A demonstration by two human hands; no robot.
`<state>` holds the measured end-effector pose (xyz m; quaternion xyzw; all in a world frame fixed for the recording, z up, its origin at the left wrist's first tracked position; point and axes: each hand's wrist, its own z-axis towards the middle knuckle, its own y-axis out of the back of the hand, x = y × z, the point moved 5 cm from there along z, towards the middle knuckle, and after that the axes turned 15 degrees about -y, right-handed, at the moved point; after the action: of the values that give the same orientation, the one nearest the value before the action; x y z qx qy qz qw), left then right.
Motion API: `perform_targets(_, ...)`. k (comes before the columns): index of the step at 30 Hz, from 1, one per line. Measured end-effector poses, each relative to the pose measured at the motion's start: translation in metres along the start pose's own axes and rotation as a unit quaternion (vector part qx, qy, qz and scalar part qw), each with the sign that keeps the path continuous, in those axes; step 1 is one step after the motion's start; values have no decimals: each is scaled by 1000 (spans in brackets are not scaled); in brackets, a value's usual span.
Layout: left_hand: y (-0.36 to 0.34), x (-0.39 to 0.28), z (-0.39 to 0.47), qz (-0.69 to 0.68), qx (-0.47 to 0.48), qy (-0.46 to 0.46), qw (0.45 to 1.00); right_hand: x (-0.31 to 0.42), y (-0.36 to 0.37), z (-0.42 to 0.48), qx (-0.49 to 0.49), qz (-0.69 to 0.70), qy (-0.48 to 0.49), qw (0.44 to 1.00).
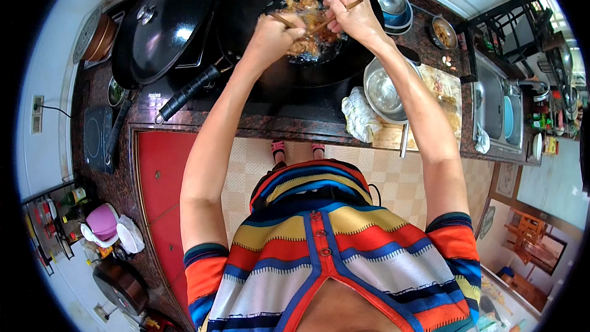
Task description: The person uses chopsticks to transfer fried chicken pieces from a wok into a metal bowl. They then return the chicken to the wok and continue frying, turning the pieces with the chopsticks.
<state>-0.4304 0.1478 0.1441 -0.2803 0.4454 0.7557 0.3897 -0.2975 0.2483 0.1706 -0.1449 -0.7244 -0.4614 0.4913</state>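
In a large black wok [272, 71], browned pieces of food [306, 46] lie in bubbling oil. Over the left side of the food, my left hand [276, 32] is closed on a wooden chopstick [282, 20]. My right hand [349, 11] grips another wooden chopstick [354, 3] above the right side, its lower part reaching down among the pieces. The chopstick tips are hard to make out against the food. The wok's black handle [189, 93] points toward the lower left.
A lidded black wok [173, 18] stands at left. Right of the frying wok are a metal bowl [385, 87], a crumpled cloth [360, 113], a wooden cutting board [449, 122], stacked bowls [392, 0], a small bowl of food [443, 32] and a sink [488, 97].
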Motion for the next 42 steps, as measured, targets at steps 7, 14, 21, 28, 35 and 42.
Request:
perform_targets(7,13,11,-8,3,-18,44,999,3,-7,9,-2,-33,1,999)
perform_targets(14,-3,11,-11,10,-32,7,999,6,-4,7,2,-55,7,998)
perform_targets(21,-13,5,-13,57,-12,-34,998,-3,3,9,14,-14,-13,1000)
perform_targets(28,-16,13,-13,41,2,-24,999,-4,-5,19,-10,-38,-6,999)
perform_targets(35,-17,12,-9,38,1,-23,999,-27,-21,29,-65,-85,60,992)
perform_targets(42,-18,17,-17,-39,-62,7,997,-16,18,7,-22,83,-38,996)
